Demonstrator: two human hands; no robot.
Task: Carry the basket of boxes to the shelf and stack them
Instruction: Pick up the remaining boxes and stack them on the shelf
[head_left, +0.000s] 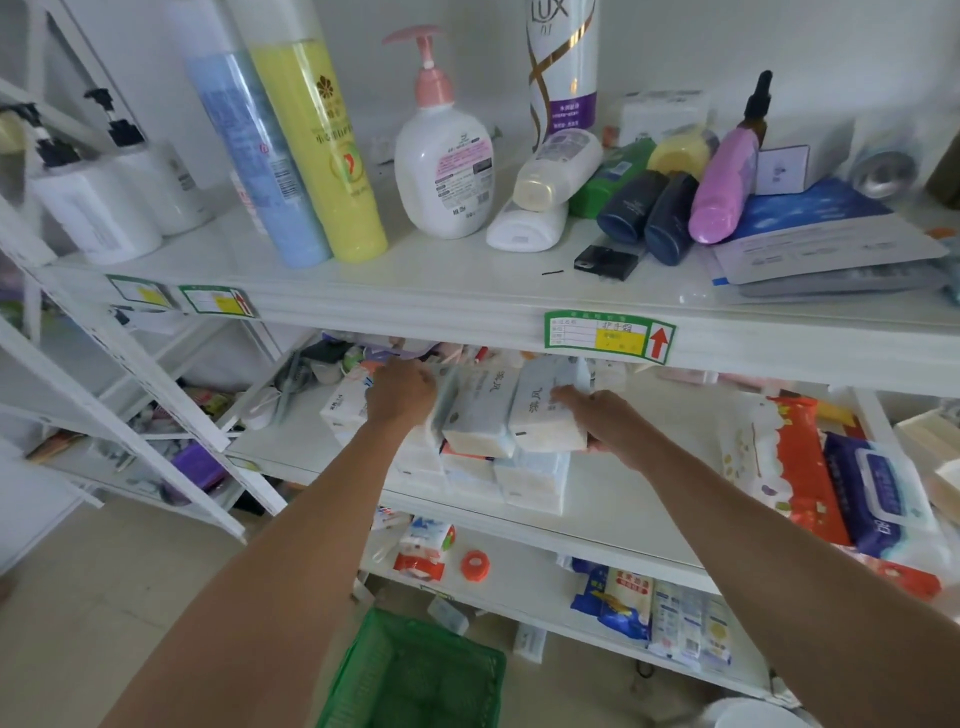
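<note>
White metal shelving (415, 291) stood against a pale wall. Along its top shelf, from the left, were white pump bottles (104, 208), a tall blue can (254, 156), a tall yellow can (322, 156), a white bottle with a pink pump (441, 166), an upright Lux bottle (563, 62) and a heap of bottles lying on their sides (649, 202). A green price label (608, 336) was stuck to that shelf's front edge.

On the middle shelf (649, 493), the person's left hand (400, 392) reached in under the upper board, its back turned up, against the left end of a pale box (478, 415). Its fingers were hidden behind a blurred edge there, so it could not be told whether they gripped or only pressed. A second box (550, 410) lay touching the first on its right. The right hand (610, 423) grasped this one at its near right corner, thumb on top and fingers curled beneath. Both boxes sat tilted directly above a stack of boxes (524, 480) on the same shelf. Farther right, well apart, lay a red-and-white pack (789, 467) and a navy wipes pack (878, 493).

Below, a green basket (363, 670) stood on the floor between the two forearms, near the bottom shelf.
</note>
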